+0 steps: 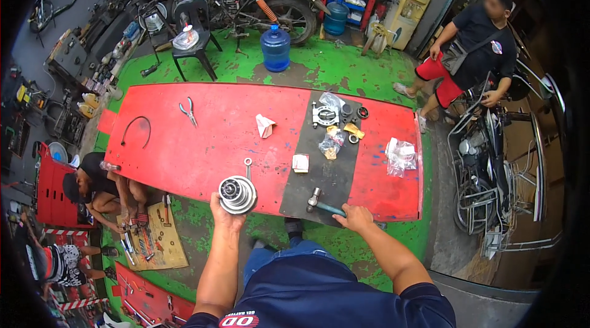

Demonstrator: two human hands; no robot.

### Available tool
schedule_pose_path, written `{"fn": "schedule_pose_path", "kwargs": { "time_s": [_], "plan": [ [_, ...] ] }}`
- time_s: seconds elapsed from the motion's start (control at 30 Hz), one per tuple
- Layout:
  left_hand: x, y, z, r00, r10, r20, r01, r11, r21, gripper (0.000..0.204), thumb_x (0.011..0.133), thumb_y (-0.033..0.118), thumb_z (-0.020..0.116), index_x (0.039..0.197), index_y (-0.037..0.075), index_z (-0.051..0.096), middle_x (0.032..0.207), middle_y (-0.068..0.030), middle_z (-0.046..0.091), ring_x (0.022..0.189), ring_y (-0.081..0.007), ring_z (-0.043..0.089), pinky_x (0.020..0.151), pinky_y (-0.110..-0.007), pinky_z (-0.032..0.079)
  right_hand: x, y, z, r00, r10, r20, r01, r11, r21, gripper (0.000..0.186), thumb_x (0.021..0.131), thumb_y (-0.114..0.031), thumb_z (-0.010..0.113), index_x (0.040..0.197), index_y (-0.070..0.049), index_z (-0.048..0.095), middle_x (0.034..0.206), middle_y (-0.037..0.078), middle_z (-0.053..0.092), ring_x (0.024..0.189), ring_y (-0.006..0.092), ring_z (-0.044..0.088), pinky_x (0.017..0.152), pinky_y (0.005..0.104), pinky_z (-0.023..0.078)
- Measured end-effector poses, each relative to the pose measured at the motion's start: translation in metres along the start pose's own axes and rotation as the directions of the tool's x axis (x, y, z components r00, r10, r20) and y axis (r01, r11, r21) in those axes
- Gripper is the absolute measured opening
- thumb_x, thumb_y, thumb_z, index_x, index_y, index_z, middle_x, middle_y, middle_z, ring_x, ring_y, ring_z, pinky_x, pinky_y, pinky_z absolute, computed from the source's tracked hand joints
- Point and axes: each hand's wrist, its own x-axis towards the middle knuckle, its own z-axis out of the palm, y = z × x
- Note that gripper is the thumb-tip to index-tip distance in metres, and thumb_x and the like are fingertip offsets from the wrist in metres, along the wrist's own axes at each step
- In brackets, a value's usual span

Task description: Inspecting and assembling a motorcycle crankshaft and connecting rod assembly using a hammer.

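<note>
My left hand (pixel 226 218) grips a round, stepped metal part (pixel 239 195) at the table's near edge, its ringed face turned up. A ring-ended wrench (pixel 248 167) lies just beyond it. In my right hand (pixel 357 217) is the blue handle of a hammer (pixel 329 207), its metal head over the dark mat (pixel 319 183). Beyond the hammer, a small white-and-red box (pixel 300 163) lies at the mat's left side. A silver clamp-like tool (pixel 324 115), dark rings (pixel 363 112) and plastic bags (pixel 332 140) sit at the mat's far end.
The red table (pixel 203 144) also bears pliers (pixel 189 112), a bent black hose (pixel 146 125), crumpled paper (pixel 265 126) and clear packets (pixel 401 157). One person (pixel 479 39) stands at right by a motorcycle (pixel 485 156); another (pixel 101 183) crouches left over tools on cardboard (pixel 172 245).
</note>
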Motion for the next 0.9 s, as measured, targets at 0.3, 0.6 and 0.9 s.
{"fn": "schedule_pose_path", "kwargs": {
  "time_s": [0.3, 0.6, 0.9],
  "plan": [
    [-0.013, 0.000, -0.007, 0.998, -0.059, 0.023, 0.058, 0.998, 0.041, 0.055, 0.094, 0.050, 0.047, 0.119, 0.007, 0.070, 0.112, -0.0130, 0.075, 0.103, -0.0308, 0.072, 0.094, -0.053, 0.060, 0.020, -0.012, 0.035, 0.978, 0.052, -0.200, -0.052, 0.999, 0.004, 0.041, 0.091, -0.040, 0.073, 0.116, -0.009, 0.066, 0.125, 0.019, 0.062, 0.119, 0.0377, 0.059, 0.096, 0.0511, 0.050],
    [-0.005, -0.024, -0.001, 0.959, -0.259, 0.119, 0.239, 0.959, 0.155, 0.046, 0.089, 0.031, 0.054, 0.121, 0.000, 0.065, 0.111, -0.0143, 0.074, 0.099, -0.0270, 0.074, 0.089, -0.044, 0.062, -0.085, -0.131, -0.024, 0.787, -0.002, -0.617, 0.304, 0.871, 0.385, 0.044, 0.085, -0.018, 0.080, 0.123, -0.003, 0.066, 0.124, 0.018, 0.063, 0.119, 0.0365, 0.057, 0.103, 0.0455, 0.046],
    [-0.061, -0.116, 0.087, 0.869, -0.468, 0.160, 0.387, 0.845, 0.369, 0.055, 0.091, 0.042, 0.050, 0.129, 0.004, 0.063, 0.118, -0.0167, 0.073, 0.105, -0.0312, 0.072, 0.091, -0.050, 0.061, -0.114, -0.146, -0.149, 0.736, -0.143, -0.662, 0.531, 0.727, 0.434, 0.087, 0.079, -0.021, 0.087, 0.152, -0.004, 0.043, 0.135, 0.022, 0.061, 0.123, 0.0382, 0.061, 0.107, 0.0444, 0.048]
  ]
}}
